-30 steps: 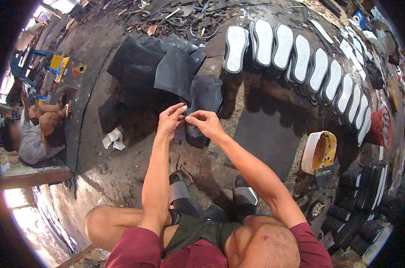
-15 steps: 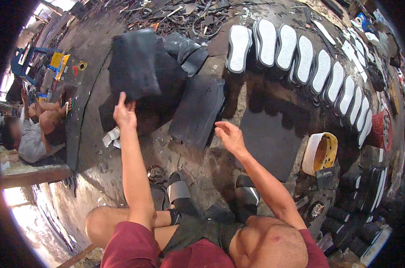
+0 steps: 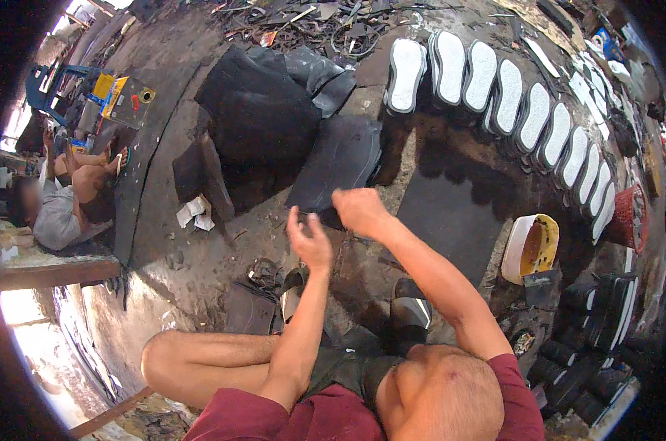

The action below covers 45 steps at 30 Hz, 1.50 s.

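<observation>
A stack of dark rubber-like sheets (image 3: 337, 158) with pale curved outlines on top lies on the floor ahead of me. At its near edge, my left hand (image 3: 309, 242) has its fingers apart, fingertips by the near left corner. My right hand (image 3: 362, 212) is closed, knuckles up, over the near right corner; what its fingers hold, if anything, is hidden. Beyond and left of the stack, a large black sheet (image 3: 256, 110) lies draped over a dark heap.
White-topped sole-shaped pieces (image 3: 465, 73) stand in a curved row of piles, far right. A yellowish tub (image 3: 528, 246) and red basket (image 3: 631, 217) are at right. A dark flat sheet (image 3: 450, 213) lies nearer. Another person (image 3: 61, 209) sits at left; scraps (image 3: 318, 26) litter the back.
My left hand has left the large black sheet and come right to the outlined stack. That sheet has settled onto the heap. My right hand has moved left and closed at the stack's corner.
</observation>
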Tool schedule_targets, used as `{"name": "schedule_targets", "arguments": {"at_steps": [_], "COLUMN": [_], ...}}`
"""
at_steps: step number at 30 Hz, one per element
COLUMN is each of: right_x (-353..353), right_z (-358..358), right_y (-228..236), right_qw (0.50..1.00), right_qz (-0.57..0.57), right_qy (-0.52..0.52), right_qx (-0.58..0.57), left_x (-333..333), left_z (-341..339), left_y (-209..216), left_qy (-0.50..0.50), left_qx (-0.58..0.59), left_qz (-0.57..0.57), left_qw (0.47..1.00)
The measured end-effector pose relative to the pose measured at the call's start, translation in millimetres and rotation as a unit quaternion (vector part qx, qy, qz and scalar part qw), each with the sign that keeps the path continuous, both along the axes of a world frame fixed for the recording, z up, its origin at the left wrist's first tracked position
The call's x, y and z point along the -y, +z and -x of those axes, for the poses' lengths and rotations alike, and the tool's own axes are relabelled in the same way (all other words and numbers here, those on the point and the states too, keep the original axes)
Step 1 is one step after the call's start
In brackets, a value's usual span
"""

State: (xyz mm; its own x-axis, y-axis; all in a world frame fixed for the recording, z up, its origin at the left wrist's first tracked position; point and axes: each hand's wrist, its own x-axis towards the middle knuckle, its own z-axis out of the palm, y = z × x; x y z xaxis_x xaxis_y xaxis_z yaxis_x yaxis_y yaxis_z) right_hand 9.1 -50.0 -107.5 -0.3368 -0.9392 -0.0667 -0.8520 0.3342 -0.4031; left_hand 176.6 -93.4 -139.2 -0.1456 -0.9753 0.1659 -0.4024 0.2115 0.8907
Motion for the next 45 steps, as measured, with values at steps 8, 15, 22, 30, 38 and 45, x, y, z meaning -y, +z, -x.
{"name": "schedule_targets", "arguments": {"at_steps": [8, 15, 22, 30, 38, 45], "right_x": [12, -43, -177, -248, -260, -261], "right_z": [52, 47, 56, 142, 125, 25], "right_y": [20, 177, 237, 180, 108, 146], "right_qw": [0.923, 0.818, 0.720, 0.762, 0.634, 0.661], "right_qz": [0.202, 0.558, 0.598, 0.435, 0.443, 0.479], "right_qy": [-0.315, -0.127, -0.332, -0.453, -0.599, -0.514], "right_qx": [0.089, -0.054, 0.120, 0.158, 0.205, 0.263], "left_x": [-8, 32, 13, -41, -93, -135], "left_z": [24, 20, 85, 119, 117, 114], "left_y": [22, 37, 105, 175, 64, 40], "left_qy": [-0.231, -0.244, -0.226, -0.605, -0.294, -0.148], "left_qx": [0.427, 0.386, -0.321, -0.125, -0.091, -0.202], "left_qz": [0.204, -0.061, -0.295, -0.443, -0.503, -0.732], "left_qw": [0.850, 0.888, 0.871, 0.650, 0.808, 0.634]}}
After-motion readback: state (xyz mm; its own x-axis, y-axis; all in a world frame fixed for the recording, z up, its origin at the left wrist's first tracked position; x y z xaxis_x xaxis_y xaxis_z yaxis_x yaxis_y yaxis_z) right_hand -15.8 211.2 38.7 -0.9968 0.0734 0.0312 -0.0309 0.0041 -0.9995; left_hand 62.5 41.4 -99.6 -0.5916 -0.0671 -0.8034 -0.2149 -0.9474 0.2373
